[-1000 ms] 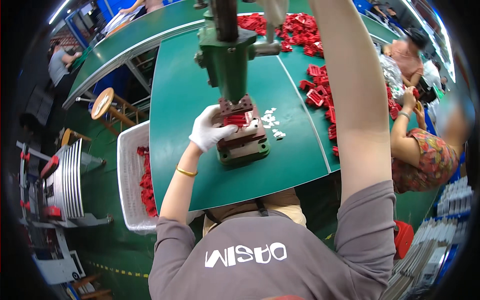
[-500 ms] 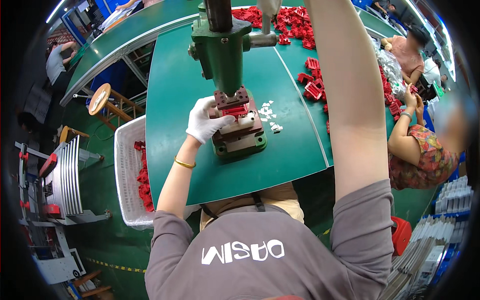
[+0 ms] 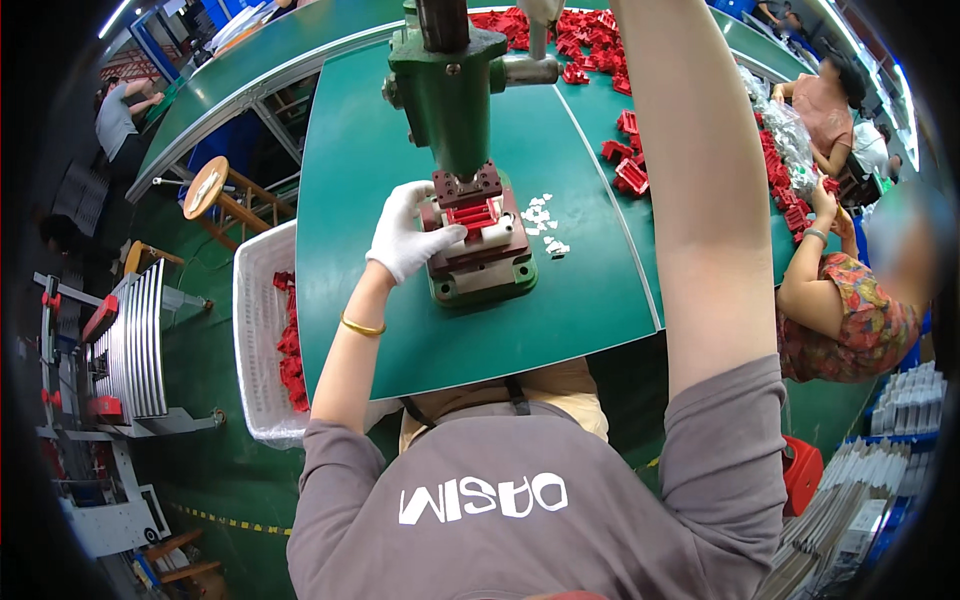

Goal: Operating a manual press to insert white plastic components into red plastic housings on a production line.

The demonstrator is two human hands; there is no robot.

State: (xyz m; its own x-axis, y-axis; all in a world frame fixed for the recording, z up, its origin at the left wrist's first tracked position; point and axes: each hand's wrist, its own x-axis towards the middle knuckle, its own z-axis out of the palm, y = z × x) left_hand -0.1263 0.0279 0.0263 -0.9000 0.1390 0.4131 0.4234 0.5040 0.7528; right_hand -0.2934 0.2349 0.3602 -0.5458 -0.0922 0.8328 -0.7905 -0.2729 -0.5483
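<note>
A green hand press (image 3: 450, 100) stands on the table in front of me, its dark red block (image 3: 467, 183) above a fixture (image 3: 485, 262). A red plastic part (image 3: 472, 216) lies in that fixture, under the block. My left hand (image 3: 405, 235), in a white glove, grips the part's left side, thumb in front and fingers behind. A white cylindrical piece (image 3: 497, 232) sits at the part's front right. My right hand (image 3: 541, 10), also gloved, is closed around the press lever (image 3: 538, 42) at the top edge, partly cut off by the picture.
Small white pieces (image 3: 540, 215) lie right of the press on the green table (image 3: 400, 340). Red parts (image 3: 590, 45) are heaped at the back and right. A white crate (image 3: 262, 400) with red parts stands at left. A co-worker (image 3: 850, 290) sits at right; a wooden stool (image 3: 207, 188) stands at left.
The press block has risen slightly off the red part, showing more of it. My left hand stays at the part and my right hand stays on the lever. The whole view has shifted a little.
</note>
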